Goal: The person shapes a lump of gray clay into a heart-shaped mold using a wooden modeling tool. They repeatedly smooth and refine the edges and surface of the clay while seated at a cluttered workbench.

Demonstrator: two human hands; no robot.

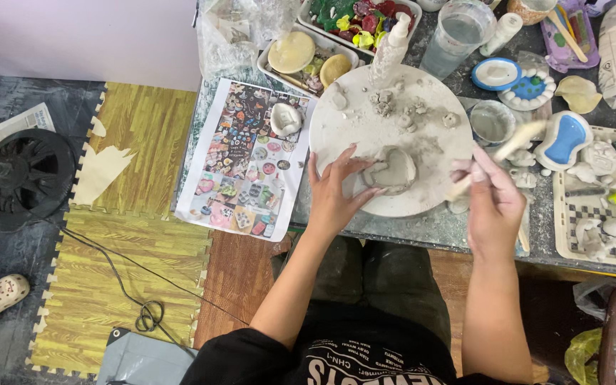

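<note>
Left to right. A printed sheet of small coloured pictures lies at the table's left edge, with a small pale clay piece resting on its upper right corner.

The left hand lies on the round white work board, fingers spread and curved around the left side of the grey clay piece, touching it. The piece sits at the near edge of the board, directly right of this hand and closer to it than to the other.

The right hand is closed around a wooden tool. The tool's long axis runs from upper right, over the small cup, down and left toward the piece. Its working end is blurred; contact with the clay cannot be confirmed.

The piece's form is hard to make out: a walled, hollow shape, partly masked by the left fingers. Clay crumbs scatter the board's far half. The tray of white figures is cut off at the right edge.
</note>
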